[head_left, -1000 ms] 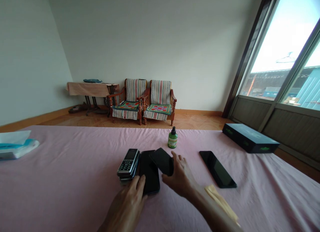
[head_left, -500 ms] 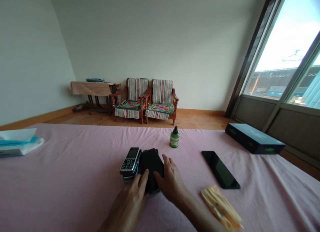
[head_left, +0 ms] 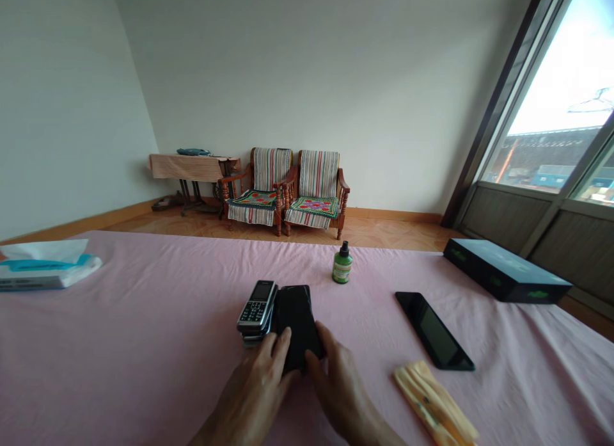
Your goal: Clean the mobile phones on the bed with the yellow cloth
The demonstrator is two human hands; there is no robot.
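Note:
A black smartphone [head_left: 298, 315] lies face up on the pink cloth, apparently on top of another dark phone. My left hand [head_left: 256, 379] presses its fingers along the lower left edge of that smartphone. From the right side, my right hand [head_left: 343, 379] holds it, thumb on the lower corner and fingers along the edge. Touching its left side is a pile of phones, topped by a silver and black keypad phone [head_left: 258, 304]. What lies under the smartphone is mostly hidden.
Pink cloth [head_left: 144, 343] covers the surface. To the right lie a black tablet-like phone [head_left: 434, 331] and a folded yellow cloth [head_left: 436, 404]. A green spray bottle [head_left: 342, 267] stands ahead. A dark box [head_left: 503, 270] sits far right, a tissue pack [head_left: 52, 267] far left.
The smartphone has turned a little and sits straighter over the pile. My right hand has come down and nearer along its right edge. The view has shifted slightly left.

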